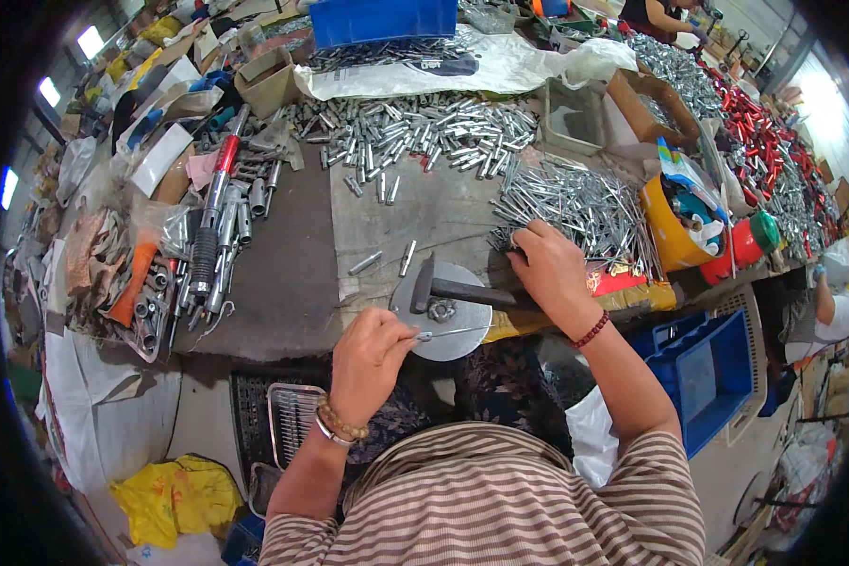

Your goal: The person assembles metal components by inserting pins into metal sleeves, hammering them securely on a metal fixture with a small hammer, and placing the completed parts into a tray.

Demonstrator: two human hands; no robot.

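My left hand (370, 351), closed in a pinch, holds a thin metal rod (460, 330) with a thicker sleeve at the fingers' end. The rod lies level over the near part of a round grey metal plate (448, 348). On this plate sit a small round metal block (441, 309) and a hammer (472, 292), its handle pointing right. My right hand (552, 269) is beyond the handle's end, fingers curled down at the near left edge of a pile of thin metal rods (575, 203). Its fingertips are partly hidden. Two loose metal sleeves (365, 263) lie left of the hammer.
Many short metal sleeves (415, 132) are heaped farther back, before a blue bin (384, 21). At left lie pneumatic-looking tools (208, 226). A yellow tub (679, 226) and an open cardboard box (653, 106) stand right. Blue crates (703, 373) are below the right edge.
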